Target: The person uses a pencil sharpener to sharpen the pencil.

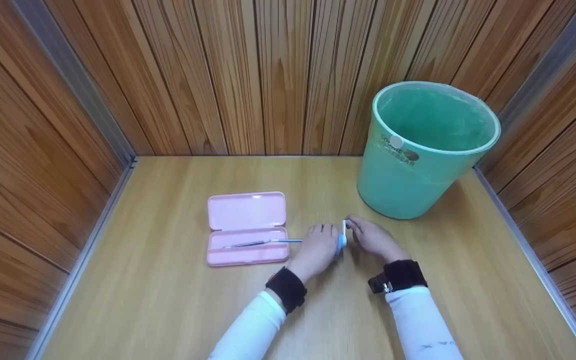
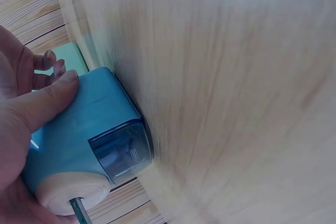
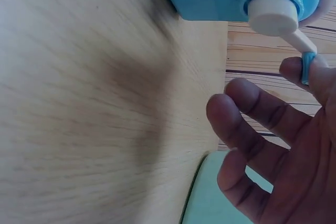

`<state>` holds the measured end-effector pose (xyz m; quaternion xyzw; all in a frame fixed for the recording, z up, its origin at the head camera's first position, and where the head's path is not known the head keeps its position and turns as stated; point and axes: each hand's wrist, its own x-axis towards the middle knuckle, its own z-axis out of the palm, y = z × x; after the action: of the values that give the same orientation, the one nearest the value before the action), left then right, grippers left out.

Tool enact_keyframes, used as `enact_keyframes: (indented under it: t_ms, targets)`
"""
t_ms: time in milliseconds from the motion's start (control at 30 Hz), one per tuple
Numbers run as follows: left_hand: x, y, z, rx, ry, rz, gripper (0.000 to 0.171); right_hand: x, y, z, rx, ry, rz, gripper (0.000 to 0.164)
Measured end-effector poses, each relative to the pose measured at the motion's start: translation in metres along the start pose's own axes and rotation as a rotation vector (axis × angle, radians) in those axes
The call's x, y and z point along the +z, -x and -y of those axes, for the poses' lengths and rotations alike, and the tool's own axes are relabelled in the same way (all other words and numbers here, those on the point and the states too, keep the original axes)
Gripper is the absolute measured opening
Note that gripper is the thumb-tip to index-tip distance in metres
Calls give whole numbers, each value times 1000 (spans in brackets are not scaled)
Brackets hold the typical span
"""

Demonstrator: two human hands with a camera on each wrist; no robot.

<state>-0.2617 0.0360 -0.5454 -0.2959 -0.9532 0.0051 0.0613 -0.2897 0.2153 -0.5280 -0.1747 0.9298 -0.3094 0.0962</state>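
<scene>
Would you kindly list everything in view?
pencil sharpener: one, blue, near centre
crank: one, white and blue, on sharpener
pencil: one, blue-green, in sharpener
pencil case: one, pink, open, left of centre
slim item: apparently one, greyish, in case
bin: one, green, bag-lined, back right
table: one, light wood, underneath
walls: three, brown wood, back and sides
metal strips: several, grey, corners
sleeves: two, white, front
wristbands: two, black, at sleeve ends
left hand: one, bare, round sharpener
right hand: one, bare, pinching crank

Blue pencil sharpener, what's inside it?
A pencil runs into the sharpener's round front; its inserted end is hidden by the body. The see-through drawer looks too dark to tell whether it holds shavings.
</scene>
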Motion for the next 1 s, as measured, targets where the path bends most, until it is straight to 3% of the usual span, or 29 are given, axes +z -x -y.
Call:
enact_keyframes:
  t_ms: [367,633,767,1000]
  targets:
    - [2,0,-3,-19,80,27,52,10,-6,-9,37,69,-18,25]
    - [-1,-2,-1,-41,73,31,62,5,-8,-1,174,72,42,33]
    - [0,-2,-2,-36,36,-5,62,7,-8,0,203,81,56,34]
    - [3,2,-5,-52,9,-90,66,14,-8,-3,154,190,90,27]
